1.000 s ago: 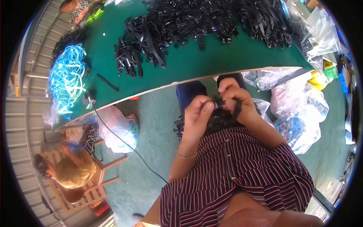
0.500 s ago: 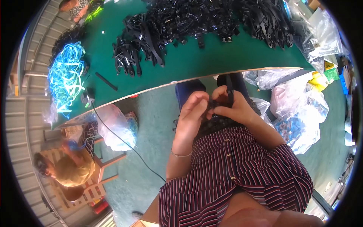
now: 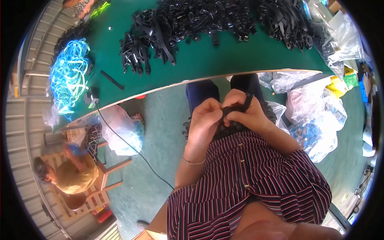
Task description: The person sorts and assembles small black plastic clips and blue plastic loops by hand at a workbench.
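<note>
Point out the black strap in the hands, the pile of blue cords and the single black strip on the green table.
Black strap (image 3: 247, 102): head view, on its exposed upper stretch.
Pile of blue cords (image 3: 69, 75): head view, middle of the pile.
Single black strip (image 3: 112, 80): head view, about halfway along.

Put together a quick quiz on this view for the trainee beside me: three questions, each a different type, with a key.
1. Multiple choice: what are the left hand and right hand holding between them?
A) scissors
B) a black strap
C) a roll of tape

2. True or false: on the table, the blue cords lie to the left of the black pile.

3. Fill in: the bracelet is on the person's ____ wrist.

Key: 1: B; 2: true; 3: left.
</note>
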`<control>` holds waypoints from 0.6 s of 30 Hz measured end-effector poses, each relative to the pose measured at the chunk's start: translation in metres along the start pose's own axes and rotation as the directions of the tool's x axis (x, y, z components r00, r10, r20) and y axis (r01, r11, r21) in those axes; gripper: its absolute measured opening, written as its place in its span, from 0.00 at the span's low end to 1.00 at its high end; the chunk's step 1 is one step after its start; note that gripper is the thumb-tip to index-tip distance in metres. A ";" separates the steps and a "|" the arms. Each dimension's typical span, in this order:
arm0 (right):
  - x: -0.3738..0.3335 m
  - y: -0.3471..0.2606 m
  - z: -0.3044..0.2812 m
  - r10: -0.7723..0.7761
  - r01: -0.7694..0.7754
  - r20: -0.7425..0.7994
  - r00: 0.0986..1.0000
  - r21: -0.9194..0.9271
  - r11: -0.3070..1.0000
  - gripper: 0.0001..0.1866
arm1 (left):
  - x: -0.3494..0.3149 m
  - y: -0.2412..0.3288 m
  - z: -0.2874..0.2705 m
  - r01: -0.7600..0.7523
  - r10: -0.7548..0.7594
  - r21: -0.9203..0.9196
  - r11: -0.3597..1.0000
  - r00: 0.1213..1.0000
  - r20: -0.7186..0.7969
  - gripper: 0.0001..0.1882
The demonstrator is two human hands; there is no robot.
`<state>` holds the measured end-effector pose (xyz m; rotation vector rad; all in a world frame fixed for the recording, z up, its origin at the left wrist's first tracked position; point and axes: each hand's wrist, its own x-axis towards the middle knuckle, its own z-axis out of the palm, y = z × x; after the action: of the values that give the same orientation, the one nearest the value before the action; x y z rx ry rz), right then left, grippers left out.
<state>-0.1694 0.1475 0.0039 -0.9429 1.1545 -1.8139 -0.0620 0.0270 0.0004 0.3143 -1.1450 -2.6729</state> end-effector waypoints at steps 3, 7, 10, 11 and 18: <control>0.001 0.000 0.001 -0.012 0.012 0.005 1.000 -0.022 1.000 0.09 | -0.001 -0.001 -0.003 -0.025 0.027 -0.051 0.998 0.999 0.037 0.08; 0.002 -0.003 0.002 -0.009 0.009 0.014 1.000 -0.021 1.000 0.09 | -0.002 -0.004 -0.003 -0.020 0.028 -0.175 0.984 0.999 0.043 0.08; 0.004 -0.002 0.001 -0.023 0.024 0.021 1.000 -0.029 0.999 0.09 | -0.004 0.000 0.001 -0.055 0.056 -0.070 0.996 0.998 0.008 0.07; 0.004 -0.002 0.000 -0.039 0.041 0.030 0.999 -0.047 0.998 0.09 | -0.006 0.002 0.003 -0.055 0.054 -0.012 0.998 0.998 -0.015 0.06; 0.013 -0.006 -0.007 -0.319 0.374 0.198 0.927 -0.544 0.751 0.06 | -0.011 0.012 0.006 0.059 -0.043 0.271 0.961 0.997 -0.062 0.05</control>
<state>-0.1822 0.1398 0.0096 -1.6744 1.5927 -1.6891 -0.0521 0.0256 0.0145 0.4656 -1.5088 -2.5295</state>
